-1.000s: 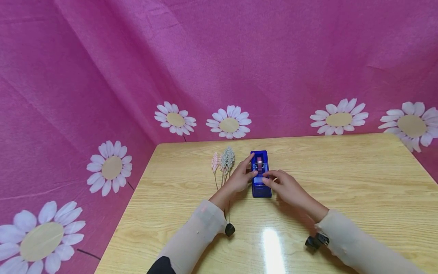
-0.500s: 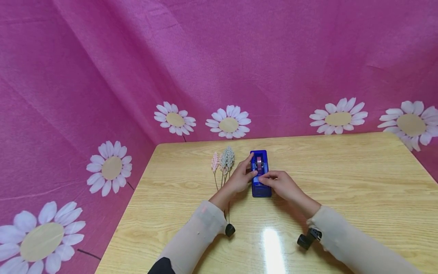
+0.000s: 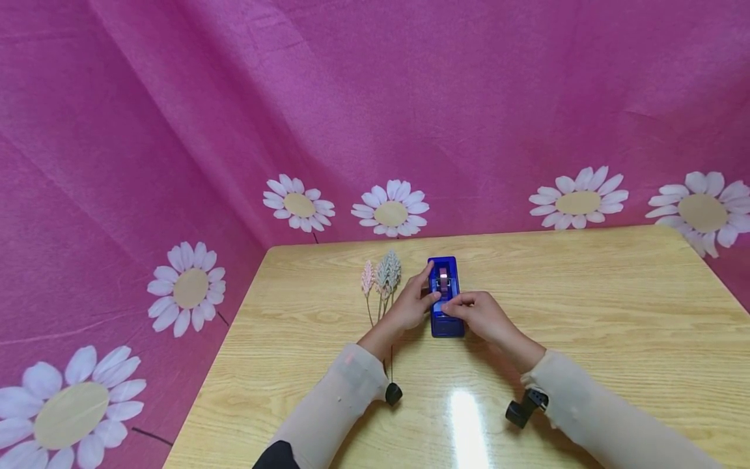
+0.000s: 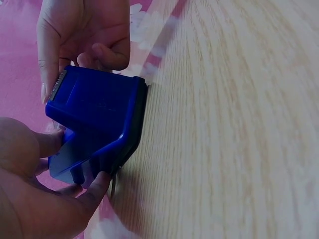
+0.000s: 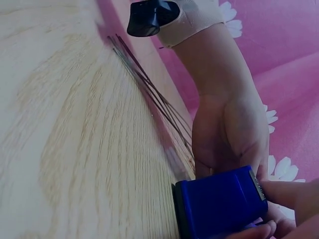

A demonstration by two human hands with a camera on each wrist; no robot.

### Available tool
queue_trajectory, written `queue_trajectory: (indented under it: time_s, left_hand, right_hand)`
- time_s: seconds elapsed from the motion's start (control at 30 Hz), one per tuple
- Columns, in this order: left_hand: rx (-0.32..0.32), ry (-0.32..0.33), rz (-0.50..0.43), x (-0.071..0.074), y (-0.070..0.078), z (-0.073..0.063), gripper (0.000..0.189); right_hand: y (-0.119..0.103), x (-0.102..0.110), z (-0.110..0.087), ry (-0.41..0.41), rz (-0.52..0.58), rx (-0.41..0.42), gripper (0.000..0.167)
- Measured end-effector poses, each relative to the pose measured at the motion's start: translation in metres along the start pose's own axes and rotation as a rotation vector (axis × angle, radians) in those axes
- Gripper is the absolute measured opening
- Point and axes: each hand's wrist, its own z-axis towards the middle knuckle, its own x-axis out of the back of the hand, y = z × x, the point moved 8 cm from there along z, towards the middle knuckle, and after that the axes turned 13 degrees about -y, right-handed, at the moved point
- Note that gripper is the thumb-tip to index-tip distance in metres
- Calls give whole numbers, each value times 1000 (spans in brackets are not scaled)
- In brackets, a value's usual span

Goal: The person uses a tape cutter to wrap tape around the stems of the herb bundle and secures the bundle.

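Observation:
A blue tape dispenser [image 3: 443, 326] with a tape roll [image 3: 443, 280] in it sits on the table, its serrated cutter [image 4: 58, 85] showing in the left wrist view. My left hand [image 3: 413, 305] grips the dispenser from its left side, thumb at the top and fingers along the side. From the right, my right hand [image 3: 483, 314] reaches over the dispenser, thumb and forefinger pinching the tape's end between roll and cutter. In the right wrist view a finger of the right hand [image 5: 294, 196] lies right at the cutter. The film itself is mostly hidden by the fingertips.
Artificial flower stems with pink and grey-green heads [image 3: 388, 272] lie left of the dispenser, partly under the left forearm. The wooden table [image 3: 586, 293] backs onto a pink daisy-print cloth [image 3: 469, 117]. Black wrist cameras [image 3: 518, 413] hang below the sleeves.
My right hand has shifted left over the dispenser, and its thumb and forefinger have come together at the tape. The left hand and the dispenser stay in place.

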Motion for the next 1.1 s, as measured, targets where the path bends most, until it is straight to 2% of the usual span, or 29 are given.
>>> queue_trajectory:
  time_s: [0.3, 0.53, 0.8, 1.0, 1.1]
  left_hand:
    - [-24, -6, 6, 0, 2, 2, 68]
    - [1, -17, 15, -1, 1, 1, 69]
    - [-24, -20, 25, -2, 3, 0, 69]
    - [-11, -11, 79, -1, 3, 0, 69]
    - [-8, -8, 74, -1, 3, -1, 68]
  right_hand:
    - [1, -1, -1, -4, 79, -26, 24]
    - [-4, -1, -2, -33, 222, -20, 33]
    - [-5, -5, 0, -37, 197, -32, 30]
    - [-3, -6, -1, -41, 212, -37, 29]
    - [-3, -6, -1, -43, 209, -34, 30]
